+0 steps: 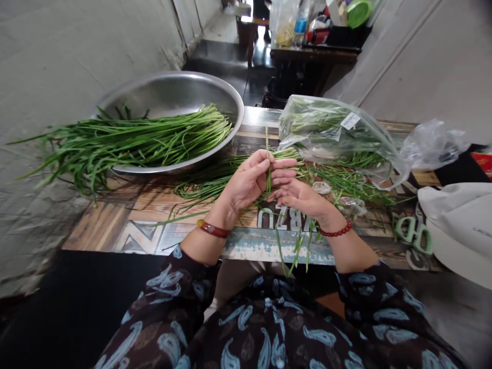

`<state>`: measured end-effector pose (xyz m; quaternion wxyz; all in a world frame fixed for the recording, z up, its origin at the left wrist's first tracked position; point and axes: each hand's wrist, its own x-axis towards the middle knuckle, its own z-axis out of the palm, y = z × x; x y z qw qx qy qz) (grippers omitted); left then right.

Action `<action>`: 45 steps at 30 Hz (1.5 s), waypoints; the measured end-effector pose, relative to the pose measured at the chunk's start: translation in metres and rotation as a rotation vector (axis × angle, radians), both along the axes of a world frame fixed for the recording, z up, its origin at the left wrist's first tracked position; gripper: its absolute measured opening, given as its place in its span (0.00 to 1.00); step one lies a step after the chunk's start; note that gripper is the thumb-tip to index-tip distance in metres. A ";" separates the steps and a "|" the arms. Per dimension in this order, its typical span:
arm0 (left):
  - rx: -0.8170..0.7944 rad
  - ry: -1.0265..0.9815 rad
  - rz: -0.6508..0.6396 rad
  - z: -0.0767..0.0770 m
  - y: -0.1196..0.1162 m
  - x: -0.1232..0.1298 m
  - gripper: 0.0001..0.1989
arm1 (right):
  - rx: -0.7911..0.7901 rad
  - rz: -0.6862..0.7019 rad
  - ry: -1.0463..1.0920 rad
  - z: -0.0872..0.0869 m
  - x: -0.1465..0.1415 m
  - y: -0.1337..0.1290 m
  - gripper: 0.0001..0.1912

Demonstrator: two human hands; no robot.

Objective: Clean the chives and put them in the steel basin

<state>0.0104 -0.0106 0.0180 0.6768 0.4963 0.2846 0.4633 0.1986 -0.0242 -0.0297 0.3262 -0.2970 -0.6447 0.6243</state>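
My left hand [251, 179] pinches a few thin green garlic chives [268, 136] upright between thumb and fingers. Facing it, my right hand [298, 195] has its fingers stretched out, close beside the held stalks. Under and behind both hands, a loose pile of garlic chives [215, 177] lies on the patterned table [154, 205]. Several green strands [295, 251] dangle over the table's front edge below my right hand. To the left, a large steel basin [172, 84] holds a thick bunch of chives [154, 136], its leaf ends hanging over the rim.
A clear plastic bag [338, 123] of more greens lies at the back right, with a crumpled bag [434, 143] beside it. Green-handled scissors [413, 233] rest by a white cap [457, 220] at the right edge. Behind stands another table [315, 54] with a bottle [302, 23].
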 end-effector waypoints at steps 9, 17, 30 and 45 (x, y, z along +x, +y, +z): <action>0.315 0.530 0.459 -0.002 0.024 -0.037 0.06 | 0.066 0.074 -0.272 0.014 0.015 -0.003 0.15; 0.475 0.867 0.226 -0.016 0.025 -0.028 0.13 | 0.530 -0.535 -0.410 -0.012 0.016 0.016 0.11; 0.588 1.007 0.248 -0.031 0.033 -0.024 0.13 | 0.490 -0.499 -0.473 0.006 0.042 0.012 0.12; 0.568 1.043 -0.281 -0.031 0.017 -0.008 0.15 | 0.788 -0.689 -0.837 -0.023 0.042 0.028 0.12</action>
